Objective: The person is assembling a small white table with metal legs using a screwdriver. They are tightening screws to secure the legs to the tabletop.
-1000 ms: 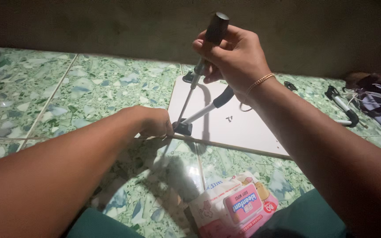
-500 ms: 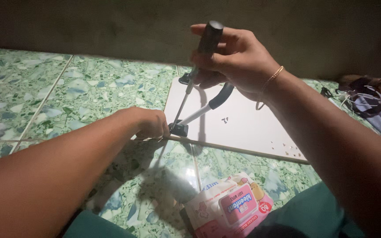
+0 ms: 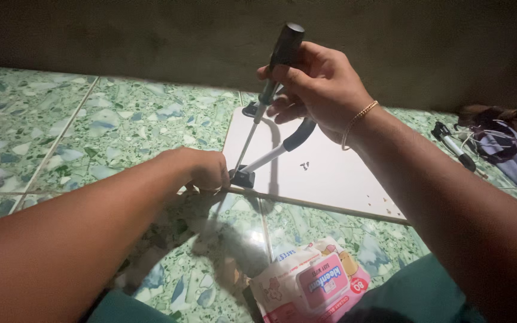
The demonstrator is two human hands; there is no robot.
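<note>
Green speckled terrazzo floor (image 3: 121, 131) carries everything seen from the head view. On it lies a white rectangular board (image 3: 330, 179), flat, its near long edge running from the middle of the floor toward the right. At the board's near left corner sits a small black bracket (image 3: 243, 177), from which a grey tube leg with a black curved end (image 3: 288, 143) slants up and to the right above the board.

Right hand (image 3: 321, 90) is clenched around the dark handle of a screwdriver (image 3: 279, 57), held nearly upright, tilted a little; its thin metal shaft runs down and left to the black bracket. Left hand (image 3: 201, 170) rests on the floor at the board's left corner, fingers curled and touching the bracket; whether its grip actually holds anything, I cannot tell. A gold bracelet (image 3: 359, 122) circles the right wrist.

Near the bottom edge of the floor lies a pink packet of wet wipes (image 3: 315, 287). Toward the far right corner lie another grey tube leg (image 3: 453, 146) and some bunched cloth (image 3: 516, 149), well apart from the board's corner.
</note>
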